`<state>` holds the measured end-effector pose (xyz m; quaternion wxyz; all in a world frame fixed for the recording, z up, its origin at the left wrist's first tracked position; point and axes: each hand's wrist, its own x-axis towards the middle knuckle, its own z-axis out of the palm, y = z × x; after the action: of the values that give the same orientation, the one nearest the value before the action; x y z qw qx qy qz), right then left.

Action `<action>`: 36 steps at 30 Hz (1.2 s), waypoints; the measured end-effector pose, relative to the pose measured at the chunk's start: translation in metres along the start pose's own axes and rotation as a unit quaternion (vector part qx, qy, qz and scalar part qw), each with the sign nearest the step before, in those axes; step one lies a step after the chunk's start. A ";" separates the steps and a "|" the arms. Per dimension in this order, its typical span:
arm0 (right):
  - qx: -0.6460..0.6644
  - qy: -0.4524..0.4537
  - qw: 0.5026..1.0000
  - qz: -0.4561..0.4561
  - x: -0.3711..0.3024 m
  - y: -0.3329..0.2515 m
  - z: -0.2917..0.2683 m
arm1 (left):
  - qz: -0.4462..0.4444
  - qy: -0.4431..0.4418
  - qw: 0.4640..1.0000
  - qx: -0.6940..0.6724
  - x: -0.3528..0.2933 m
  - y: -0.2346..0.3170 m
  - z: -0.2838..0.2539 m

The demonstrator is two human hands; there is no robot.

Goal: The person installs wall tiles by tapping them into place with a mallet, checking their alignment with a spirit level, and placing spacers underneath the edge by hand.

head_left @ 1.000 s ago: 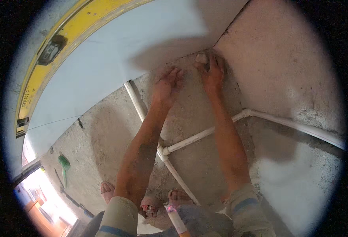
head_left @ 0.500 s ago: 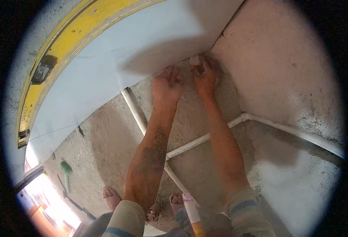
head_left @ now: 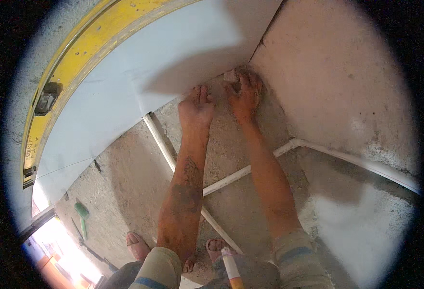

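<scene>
My left hand is at the foot of the pale wall panel, its fingers curled; whatever lies within them is hidden. Just to its right, close to the corner, my right hand bends thumb and fingers around a small whitish piece at the panel's lower edge. The piece's exact kind is too small to tell. Rough grey floor lies under both hands, and the panel's edge runs along just beyond the fingertips.
White pipes cross the floor beneath my forearms. A yellow spirit level spans the upper left. At left lies a green-headed tool. A bare wall rises at right. A cigarette juts in at the bottom, near pink sandals.
Both hands sit slightly farther left in the picture, along with the floor and pipes. My left fingers look more drawn together. The right hand stays beside the whitish piece.
</scene>
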<state>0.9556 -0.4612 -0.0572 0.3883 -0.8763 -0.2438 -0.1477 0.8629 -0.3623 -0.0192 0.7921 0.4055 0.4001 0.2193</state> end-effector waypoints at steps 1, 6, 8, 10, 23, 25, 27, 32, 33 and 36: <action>-0.009 -0.009 1.000 0.001 0.000 0.001 0.000 | -0.067 0.022 0.972 -0.224 0.001 -0.004 -0.002; 0.037 0.014 0.999 -0.006 0.000 -0.005 -0.004 | -0.070 -0.011 0.988 -0.138 -0.006 -0.024 -0.006; 0.031 0.064 0.997 -0.017 0.003 -0.007 -0.007 | -0.005 -0.051 0.997 0.057 -0.009 -0.026 -0.002; 0.077 0.034 0.994 0.068 0.012 -0.006 -0.010 | 0.147 -0.050 0.941 0.300 -0.011 -0.025 0.005; 0.706 -0.133 0.527 0.454 0.047 0.019 -0.015 | 0.359 -0.009 0.781 0.511 0.010 -0.036 0.030; 0.720 -0.141 0.528 0.427 0.038 0.025 -0.013 | 0.365 -0.008 0.775 0.515 0.014 -0.037 0.029; 0.726 -0.145 0.532 0.411 0.031 0.029 -0.010 | 0.366 0.001 0.772 0.520 0.014 -0.038 0.028; 0.769 -0.181 0.475 0.388 0.024 0.036 -0.016 | 0.360 0.009 0.770 0.526 0.012 -0.038 0.030; 0.787 -0.200 0.457 0.362 0.023 0.035 -0.018 | 0.361 0.023 0.764 0.535 0.012 -0.038 0.030; 0.824 -0.185 0.404 0.353 0.024 0.033 -0.019 | 0.372 0.039 0.747 0.550 0.012 -0.038 0.033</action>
<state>0.9921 -0.4875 -0.0541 0.8855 -0.1473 0.0175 0.4404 0.8972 -0.3912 -0.0440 0.2714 0.8786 0.2996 0.2542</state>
